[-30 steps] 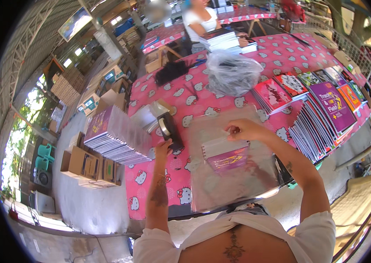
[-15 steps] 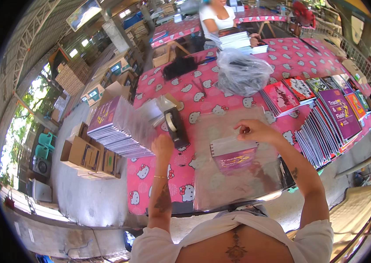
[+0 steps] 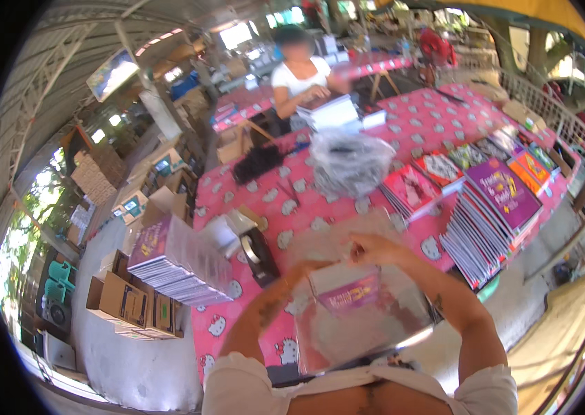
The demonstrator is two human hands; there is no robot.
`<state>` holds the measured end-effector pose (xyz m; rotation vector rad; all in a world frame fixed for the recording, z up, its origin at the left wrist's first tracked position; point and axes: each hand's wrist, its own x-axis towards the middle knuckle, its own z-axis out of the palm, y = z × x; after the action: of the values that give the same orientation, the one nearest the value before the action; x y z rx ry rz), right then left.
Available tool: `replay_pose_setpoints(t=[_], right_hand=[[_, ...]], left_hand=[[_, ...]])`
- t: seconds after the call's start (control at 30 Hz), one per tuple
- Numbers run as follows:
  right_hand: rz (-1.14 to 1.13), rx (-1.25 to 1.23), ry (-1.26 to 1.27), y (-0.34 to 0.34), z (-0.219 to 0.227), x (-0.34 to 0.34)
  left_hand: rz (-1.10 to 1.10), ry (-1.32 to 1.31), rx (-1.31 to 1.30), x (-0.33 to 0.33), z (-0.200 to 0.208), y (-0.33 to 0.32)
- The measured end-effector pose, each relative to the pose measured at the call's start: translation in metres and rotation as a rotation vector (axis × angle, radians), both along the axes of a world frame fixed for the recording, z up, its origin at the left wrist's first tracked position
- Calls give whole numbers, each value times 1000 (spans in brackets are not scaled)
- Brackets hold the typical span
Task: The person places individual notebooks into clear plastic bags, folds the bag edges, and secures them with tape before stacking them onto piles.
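Note:
A purple-covered spiral notebook (image 3: 349, 296) lies before me, with a clear plastic sleeve (image 3: 327, 275) around it. My right hand (image 3: 375, 250) is at the sleeve's far edge, its fingers curled in a pinch on the plastic. Coming in from the left, my left hand (image 3: 308, 269) reaches the same edge. Its fingers are pressed together and slightly blurred; anything small between them is hidden. Under the notebook spreads a stack of large clear plastic sheets (image 3: 375, 335). A black tape dispenser (image 3: 259, 257) stands left of my left hand.
Sleeved notebooks (image 3: 181, 266) are piled on the left, above cardboard boxes (image 3: 118, 301) on the floor. Spiral notebooks (image 3: 476, 232) and red-covered ones (image 3: 413, 190) lie at right. Beyond are a bundle of clear plastic (image 3: 350, 162) and a person (image 3: 299, 83) handling white books.
My left hand has moved right from beside the tape dispenser to the sleeve's edge. My right hand stays at that edge. The view has tilted up, showing more of the far person.

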<state>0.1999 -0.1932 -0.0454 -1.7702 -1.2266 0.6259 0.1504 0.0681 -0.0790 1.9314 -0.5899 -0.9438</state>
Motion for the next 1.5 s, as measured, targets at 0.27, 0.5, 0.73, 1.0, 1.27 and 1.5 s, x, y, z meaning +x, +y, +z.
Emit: replay_pose_setpoints(t=[0.27,0.5,0.73,1.0,1.27,1.5], right_hand=[[-197,69,-99,-29,22,-18],[270,-104,232,-38,12,-159],[-49,875,1867,-37,-118,-135],[-270,125,279,-76,-71,-52],[-359,485,318,-75,35,-47],[-302,320,-835,-38,103,-139]], left_hand=[[592,-951,541,-83,75,-116],[508,-946,681,-93,76,-127],[1132,-823,240,-144,72,-132],[1359,-789,-307,-185,-16,-106],[1644,-791,-629,-159,51,-90],[1855,-307,-233,-153,-73,101]])
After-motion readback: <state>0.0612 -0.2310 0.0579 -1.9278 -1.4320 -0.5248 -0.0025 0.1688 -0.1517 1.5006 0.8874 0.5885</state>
